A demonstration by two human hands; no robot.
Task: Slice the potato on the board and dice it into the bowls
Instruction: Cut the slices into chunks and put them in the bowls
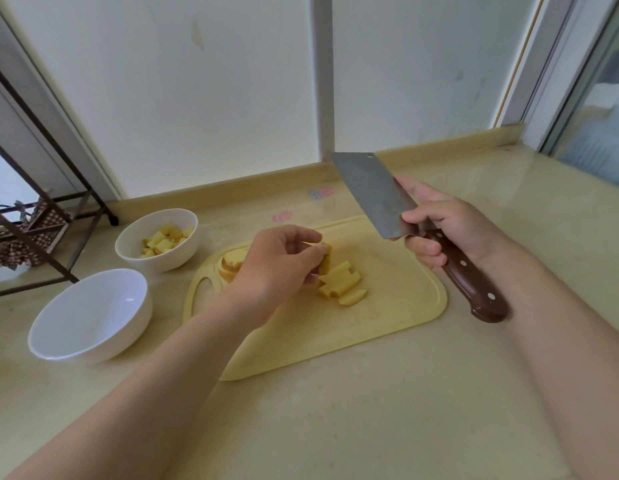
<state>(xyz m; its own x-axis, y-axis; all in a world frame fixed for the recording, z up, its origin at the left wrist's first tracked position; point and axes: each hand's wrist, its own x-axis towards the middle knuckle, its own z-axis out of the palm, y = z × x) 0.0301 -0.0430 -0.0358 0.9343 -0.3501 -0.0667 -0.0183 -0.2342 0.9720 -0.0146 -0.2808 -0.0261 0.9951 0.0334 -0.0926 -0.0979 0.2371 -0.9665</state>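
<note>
Fingers (301, 236) of left hand (278, 263) pinching potato (339, 282) on board (405, 306), right hand (450, 223) gripping cleaver (373, 192) above far-right edge

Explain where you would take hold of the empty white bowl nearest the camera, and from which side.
Take the empty bowl by its rim, on the side facing the cutting board, pinching the wall from above. It stands upright and empty, its rim fully exposed, so that pinch should hold.

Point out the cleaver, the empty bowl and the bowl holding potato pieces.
cleaver (372, 192), head view, on the flat of the blade.
empty bowl (89, 306), head view, on its bare inner wall.
bowl holding potato pieces (169, 260), head view, on its outer front wall.
</note>
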